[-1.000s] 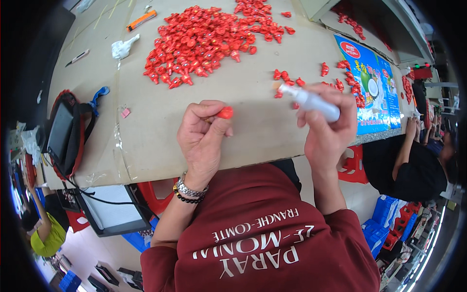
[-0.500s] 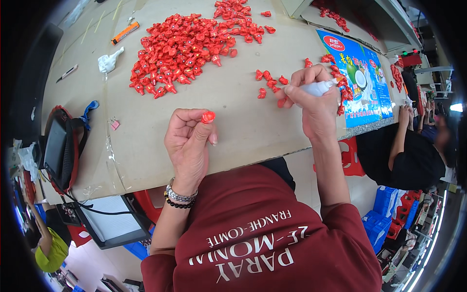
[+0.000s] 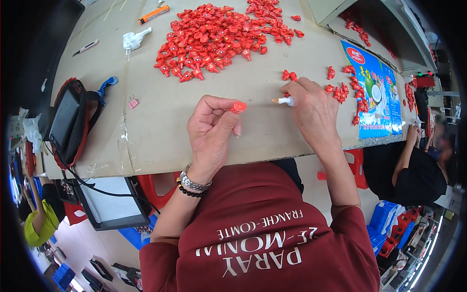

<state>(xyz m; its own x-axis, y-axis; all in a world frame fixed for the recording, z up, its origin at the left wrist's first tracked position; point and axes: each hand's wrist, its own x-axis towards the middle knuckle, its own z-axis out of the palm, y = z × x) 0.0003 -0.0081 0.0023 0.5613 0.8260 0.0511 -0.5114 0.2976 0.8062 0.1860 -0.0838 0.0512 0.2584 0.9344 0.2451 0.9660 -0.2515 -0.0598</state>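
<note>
A small red plastic piece (image 3: 238, 107) is pinched between the thumb and forefinger of my left hand (image 3: 212, 127). My right hand (image 3: 316, 108) is wrapped round a small white glue bottle (image 3: 288, 101). Its narrow orange-brown tip points left toward the red piece, apart from it; most of the bottle is hidden by my fingers. Several similar red pieces (image 3: 336, 92) lie just beyond and beside my right hand. At the far middle of the table spreads a large heap of red pieces (image 3: 209, 39).
On the table's far left are an orange tube-like item (image 3: 153, 14), a crumpled white wrap (image 3: 136, 39), a cutter knife (image 3: 85, 47) and a small pink clip (image 3: 133, 102). A black-and-red bag (image 3: 70, 117) stands at the left edge. Rightward lies a blue printed sheet (image 3: 377, 92); a co-worker (image 3: 408, 163) sits beyond.
My right hand has turned, so the bottle's tip now points left instead of right. My left hand still holds its red piece. The whole view has shifted a little.
</note>
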